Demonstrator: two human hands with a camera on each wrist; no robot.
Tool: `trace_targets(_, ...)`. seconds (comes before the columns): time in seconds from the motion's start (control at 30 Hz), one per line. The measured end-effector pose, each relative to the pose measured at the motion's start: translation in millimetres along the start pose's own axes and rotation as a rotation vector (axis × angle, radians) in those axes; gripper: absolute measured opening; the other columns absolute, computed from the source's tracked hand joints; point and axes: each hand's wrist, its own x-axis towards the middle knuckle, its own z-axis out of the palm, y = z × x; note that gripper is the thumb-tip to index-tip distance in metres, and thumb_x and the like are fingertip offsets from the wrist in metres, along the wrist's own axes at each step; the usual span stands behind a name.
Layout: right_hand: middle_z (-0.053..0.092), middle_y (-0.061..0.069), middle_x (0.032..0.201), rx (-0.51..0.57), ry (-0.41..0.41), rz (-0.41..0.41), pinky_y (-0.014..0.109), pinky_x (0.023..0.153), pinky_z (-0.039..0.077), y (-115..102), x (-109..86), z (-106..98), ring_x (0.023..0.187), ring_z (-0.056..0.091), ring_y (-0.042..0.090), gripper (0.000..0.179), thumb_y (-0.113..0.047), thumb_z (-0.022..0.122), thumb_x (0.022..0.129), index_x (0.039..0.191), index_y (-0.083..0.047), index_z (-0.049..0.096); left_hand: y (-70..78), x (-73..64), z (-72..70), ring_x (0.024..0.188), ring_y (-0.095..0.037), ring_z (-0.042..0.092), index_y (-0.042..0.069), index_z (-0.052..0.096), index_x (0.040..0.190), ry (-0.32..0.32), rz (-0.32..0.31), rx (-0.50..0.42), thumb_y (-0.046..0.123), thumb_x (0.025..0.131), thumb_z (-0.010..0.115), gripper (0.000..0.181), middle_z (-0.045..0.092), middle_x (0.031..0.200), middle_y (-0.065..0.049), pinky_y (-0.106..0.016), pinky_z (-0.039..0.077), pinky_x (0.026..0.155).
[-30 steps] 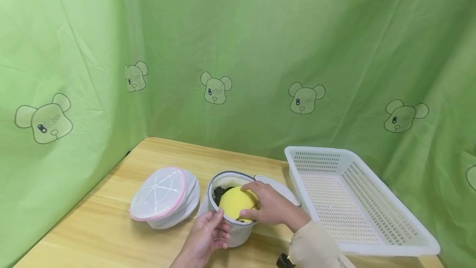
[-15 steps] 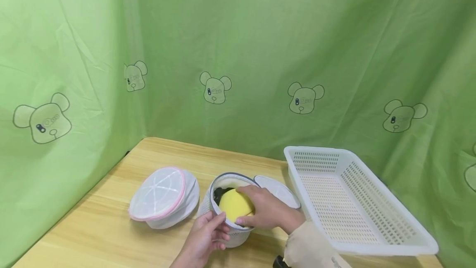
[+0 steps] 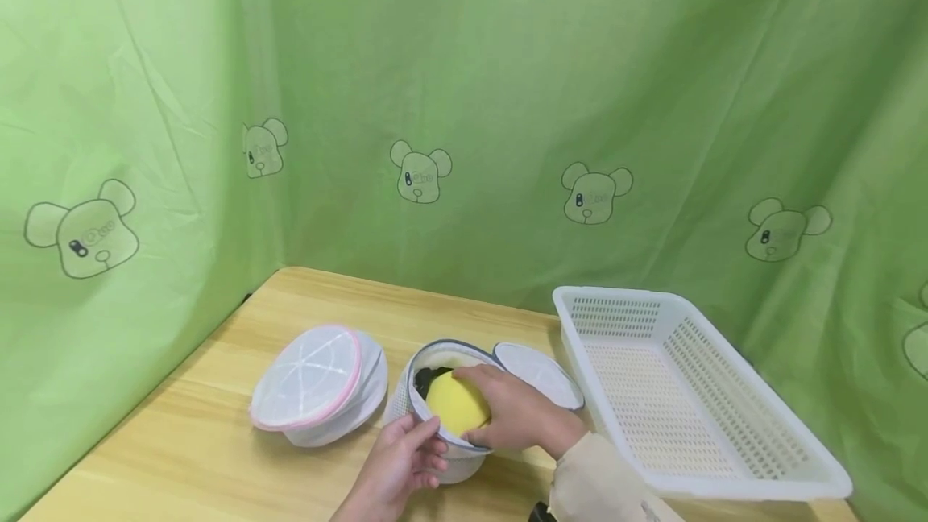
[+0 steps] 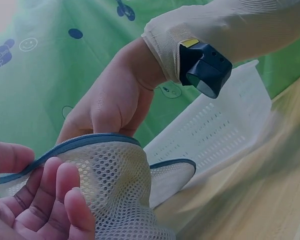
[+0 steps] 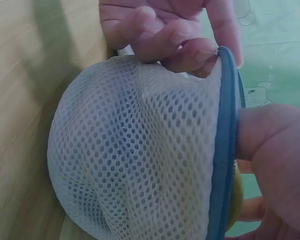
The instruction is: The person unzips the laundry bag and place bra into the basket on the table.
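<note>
A white mesh laundry bag [image 3: 458,470] with a blue zipped rim stands on the table, its round lid [image 3: 540,373] folded back to the right. Inside lies a smooth yellow dome-shaped piece [image 3: 455,403], like a bra cup, beside some black fabric [image 3: 428,379]. My left hand [image 3: 395,457] pinches the near left rim between thumb and fingers. Reaching in from the right, my right hand [image 3: 511,411] grips the yellow piece, thumb at the near rim. In the right wrist view, the mesh wall [image 5: 130,145] hides most of the contents.
A second white mesh bag [image 3: 308,377] with a pink rim lies collapsed to the left. On the right, a white slotted plastic basket [image 3: 732,488] stands close to the folded-back lid. Green printed curtain [image 3: 507,248] hangs behind and at both sides of the wooden table [image 3: 196,457].
My right hand has moved slightly down and left, pushing the yellow piece lower into the bag. More of the folded-back lid shows. My left hand keeps its hold on the rim.
</note>
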Motion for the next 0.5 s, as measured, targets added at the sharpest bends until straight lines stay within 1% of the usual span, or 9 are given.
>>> trace_targets(0.17, 0.059, 0.013, 0.122, -0.03, 0.038, -0.021, 0.034, 0.072, 0.049, -0.9, -0.9, 0.6, 0.094, 0.058, 0.021, 0.072, -0.023, 0.083, 0.07, 0.132, -0.006, 0.052, -2.4, 2.2, -0.8, 0.065, -0.009, 0.058, 0.008, 0.051, 0.099, 0.005, -0.004, 0.008, 0.025, 0.1, 0.053, 0.017, 0.059, 0.079, 0.001, -0.02, 0.046, 0.056)
trace_targets(0.23, 0.06, 0.013, 0.122, -0.032, 0.058, -0.025, 0.033, 0.071, 0.049, 0.3, -2.1, 1.9, 0.094, 0.059, 0.022, 0.07, -0.022, 0.083, 0.069, 0.131, -0.006, 0.054, -3.3, 2.5, -0.5, 0.065, -0.009, 0.058, 0.008, 0.051, 0.098, 0.008, -0.003, 0.008, 0.025, 0.099, 0.054, 0.017, 0.059, 0.079, 0.001, -0.02, 0.046, 0.055)
trace_targets(0.4, 0.063, 0.012, 0.117, -0.031, 0.131, -0.061, 0.036, 0.077, 0.052, 5.2, -2.6, 8.9, 0.099, 0.061, 0.023, 0.063, -0.017, 0.081, 0.069, 0.127, -0.006, 0.058, -2.9, 1.2, -0.9, 0.066, -0.009, 0.058, 0.008, 0.051, 0.098, 0.01, 0.003, 0.005, 0.025, 0.098, 0.055, 0.018, 0.059, 0.08, 0.0, -0.019, 0.046, 0.054)
trace_targets(0.5, 0.065, 0.011, 0.111, -0.053, 0.181, -0.09, 0.035, 0.076, 0.052, 6.4, -0.2, 11.6, 0.094, 0.062, 0.021, 0.057, -0.013, 0.078, 0.069, 0.123, -0.006, 0.06, -1.1, 1.0, -2.5, 0.066, -0.009, 0.058, 0.007, 0.052, 0.097, 0.016, 0.02, 0.009, 0.025, 0.098, 0.055, 0.018, 0.059, 0.08, 0.0, -0.019, 0.046, 0.054)
